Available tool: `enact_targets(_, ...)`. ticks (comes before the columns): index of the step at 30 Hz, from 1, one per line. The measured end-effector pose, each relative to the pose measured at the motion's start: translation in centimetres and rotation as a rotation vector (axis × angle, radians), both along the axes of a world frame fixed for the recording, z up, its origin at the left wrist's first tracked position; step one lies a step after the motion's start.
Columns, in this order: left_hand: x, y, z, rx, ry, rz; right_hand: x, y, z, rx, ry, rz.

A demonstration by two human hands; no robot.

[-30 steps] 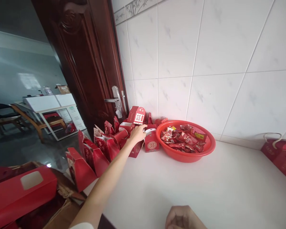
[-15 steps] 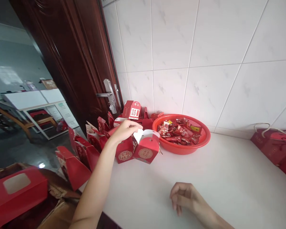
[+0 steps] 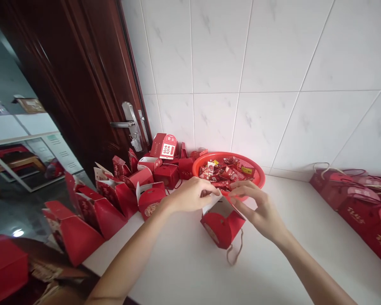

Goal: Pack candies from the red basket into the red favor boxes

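A red paper gift box point(image 3: 224, 226) sits tilted on the white tabletop, with a loop of twine point(image 3: 236, 254) hanging from its near right side. My left hand point(image 3: 198, 194) pinches the white-lined flap point(image 3: 212, 205) at the top of the box. From the other side, my right hand point(image 3: 252, 205) has its thumb and fingers closed on the box's upper right edge. Just behind both hands is a red plastic basket point(image 3: 259, 171) of red-wrapped sweets point(image 3: 231, 171). Another open red box point(image 3: 150, 201) stands to the left of my left hand.
Several red boxes point(image 3: 104, 201) line the table's left edge, and more are heaped near the door point(image 3: 92, 84). Red gift bags with cord handles point(image 3: 352, 203) stand at the right. A white tiled wall point(image 3: 216, 63) rises behind the table point(image 3: 184, 262).
My left hand has moved right and nearer with the box. My right hand has come up from the tabletop to grip it too. The view has turned slightly right.
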State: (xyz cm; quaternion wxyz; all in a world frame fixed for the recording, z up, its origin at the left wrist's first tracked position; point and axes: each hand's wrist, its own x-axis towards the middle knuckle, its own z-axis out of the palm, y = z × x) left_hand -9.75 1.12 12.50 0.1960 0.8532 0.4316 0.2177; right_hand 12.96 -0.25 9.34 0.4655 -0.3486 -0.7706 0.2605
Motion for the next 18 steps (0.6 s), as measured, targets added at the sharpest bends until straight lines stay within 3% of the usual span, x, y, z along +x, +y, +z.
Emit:
enact_targets(7,1.2,1.4,-1.4,0.078,0.225,-0.053,-0.1,0.4,-1.5,-0.11,-0.418,0.03)
enact_targets(13,1.9,1.4,-1.5,0.019,0.273,-0.093,-0.2,0.1,-1.6,-0.074,-0.554,-0.049)
enact_targets(18,3.0,0.9,-2.2,-0.031,0.324,-0.023,-0.2,0.1,-1.8,-0.062,-0.635,-0.058)
